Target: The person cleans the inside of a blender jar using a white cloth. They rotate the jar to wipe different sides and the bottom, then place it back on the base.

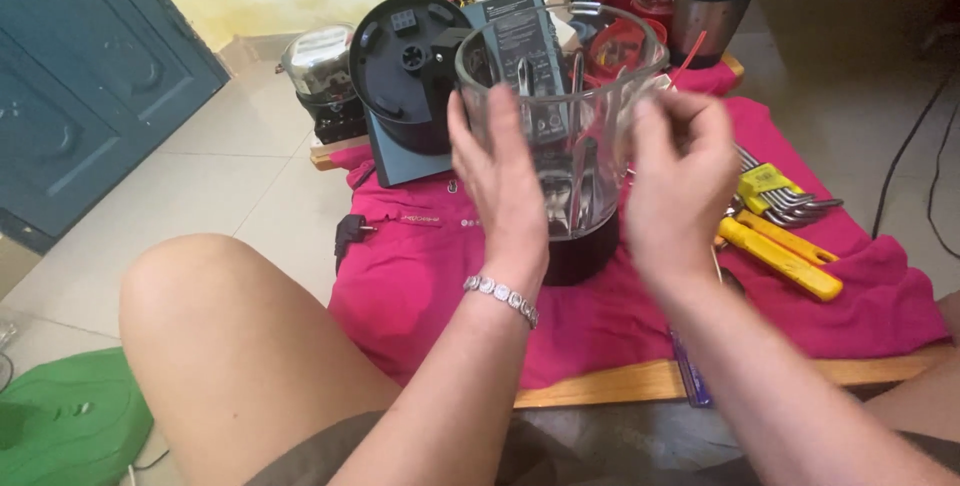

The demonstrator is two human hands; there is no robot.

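Clear, smooth plastic blender jar (pixel 575 136) with a dark round base, held upright between both hands above a crumpled magenta cloth (pixel 420 286). Left hand (pixel 500 181) flat against the near-left wall, fingers stretched up toward the rim, a silver link bracelet (pixel 500 296) at the wrist. Right hand (pixel 680 181) cupping the right wall, fingers curled round it; somewhat blurred, so exact contact of the fingertips hard to tell. Steel blades visible through the wall, low inside; otherwise nothing seen in the jar.

Directly behind the grip, a grey-blue blender motor base (pixel 440 86) tipped on its side, its black round underside facing this way. Left of that, a glass-domed electric meter (pixel 322 66) on a black body. Behind and right of the grip, a dark steel cup (pixel 712 18) with a teal rim, white wadding poking out of the top. Right of the right hand, a set of yellow-handled hex keys (pixel 775 191) and a yellow-handled tool (pixel 780 258) lying on the cloth. Left of the grip, low on the cloth edge, a black plug (pixel 348 234). Under the cloth, a low wooden board (pixel 620 383) on pale floor tiles. Near the lower left, a bare knee (pixel 210 336), and beyond it a green plastic piece (pixel 70 421).
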